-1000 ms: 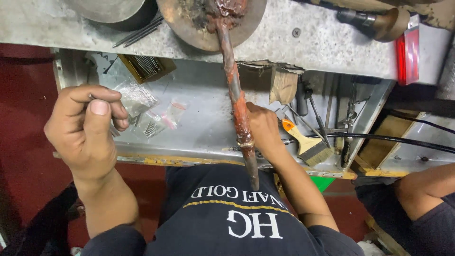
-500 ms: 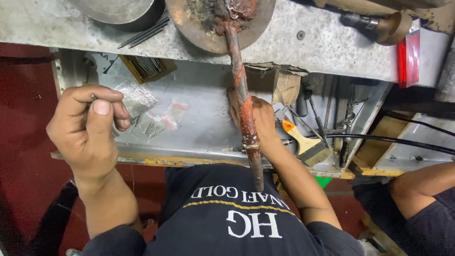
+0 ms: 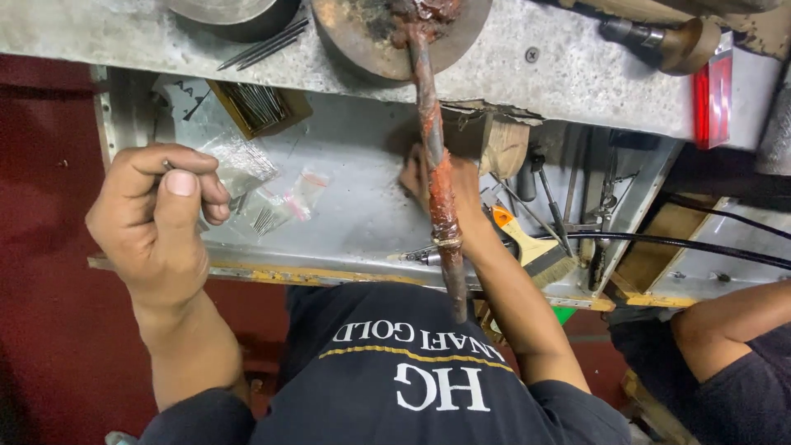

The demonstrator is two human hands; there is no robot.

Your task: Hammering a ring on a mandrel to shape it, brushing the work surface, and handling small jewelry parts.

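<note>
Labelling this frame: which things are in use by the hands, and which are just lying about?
In use:
- left hand pinching a thin metal pin
- right hand reaching into the open drawer behind the red-coated stick

Lying about:
- paintbrush
- small plastic bags
- box of pins
- black cable
- round metal dish

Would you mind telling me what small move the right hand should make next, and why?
Probably lift back out of the open metal drawer. The right hand reaches in behind the rust-coloured rod, and whether it holds anything is hidden, while the left hand waits raised with a thin metal pin in its grip.
</note>
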